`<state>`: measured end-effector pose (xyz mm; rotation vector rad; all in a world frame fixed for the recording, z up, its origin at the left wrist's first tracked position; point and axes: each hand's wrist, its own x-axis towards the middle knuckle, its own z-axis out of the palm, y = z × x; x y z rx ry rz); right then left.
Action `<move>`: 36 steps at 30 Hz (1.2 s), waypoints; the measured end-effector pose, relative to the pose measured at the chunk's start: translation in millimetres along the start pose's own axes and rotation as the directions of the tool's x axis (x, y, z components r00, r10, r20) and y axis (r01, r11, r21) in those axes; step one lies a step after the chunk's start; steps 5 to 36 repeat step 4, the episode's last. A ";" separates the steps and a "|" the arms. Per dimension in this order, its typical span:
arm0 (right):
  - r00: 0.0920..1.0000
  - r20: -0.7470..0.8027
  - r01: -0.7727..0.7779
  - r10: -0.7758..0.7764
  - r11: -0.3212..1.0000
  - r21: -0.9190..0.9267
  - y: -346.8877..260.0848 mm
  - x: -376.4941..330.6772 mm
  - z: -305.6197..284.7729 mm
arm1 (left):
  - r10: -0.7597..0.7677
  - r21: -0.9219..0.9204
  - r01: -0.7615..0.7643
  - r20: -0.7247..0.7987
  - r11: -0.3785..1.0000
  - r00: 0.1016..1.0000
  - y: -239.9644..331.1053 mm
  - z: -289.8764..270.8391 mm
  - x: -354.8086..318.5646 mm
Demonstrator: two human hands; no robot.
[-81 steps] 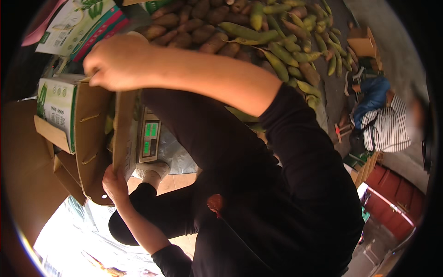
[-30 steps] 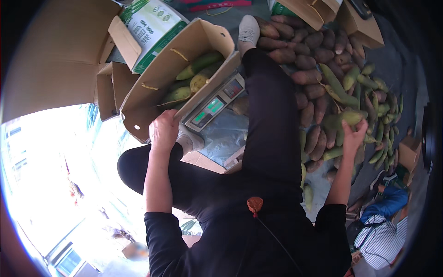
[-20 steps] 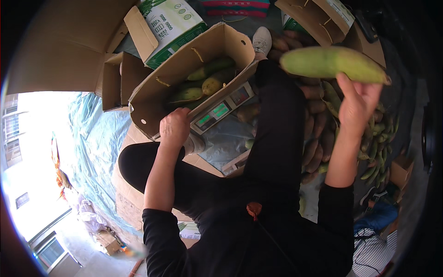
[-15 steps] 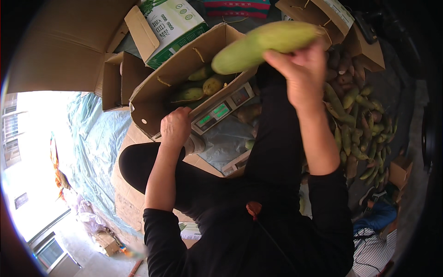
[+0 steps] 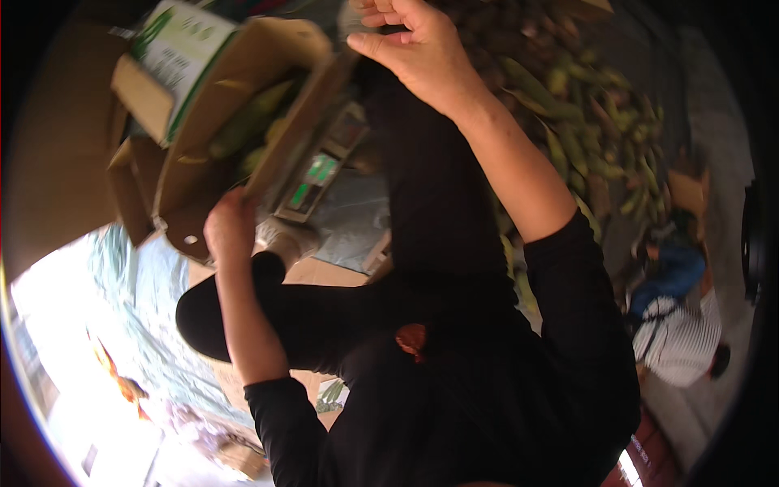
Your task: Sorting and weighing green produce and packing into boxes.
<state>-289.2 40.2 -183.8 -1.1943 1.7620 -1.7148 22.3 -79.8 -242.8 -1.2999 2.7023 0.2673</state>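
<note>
My left hand is closed on the near rim of an open cardboard box. Inside the box lie several green vegetables, among them a long, thick one, partly in shadow. A scale with a lit green display stands against the box's right side. My right hand is raised at the top of the view, past the box's right edge. Its thumb and fingers are apart, with no vegetable between them; a pale blurred patch beside the fingertips cannot be made out.
A large heap of long green and brownish vegetables covers the floor at the right. A white and green printed carton stands behind the box. Clear plastic sheeting spreads at the left. A striped white cloth lies at the lower right.
The yellow-green vegetable has left my right hand, and a long green one now lies in the box. My right hand moved up and left in view. The whole view has turned.
</note>
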 end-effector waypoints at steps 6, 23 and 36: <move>0.922 -0.163 -0.384 0.352 0.891 -0.242 54.4 -67.1 -130.6 | 0.144 -0.212 -0.124 0.080 0.969 0.986 -7.0 35.4 24.6; 0.922 -0.163 -0.384 0.352 0.891 -0.242 54.4 -67.1 -130.6 | 0.144 -0.212 -0.124 0.080 0.969 0.986 -7.0 35.4 24.6; 0.922 -0.163 -0.384 0.352 0.891 -0.242 54.4 -67.1 -130.6 | 0.144 -0.212 -0.124 0.080 0.969 0.986 -7.0 35.4 24.6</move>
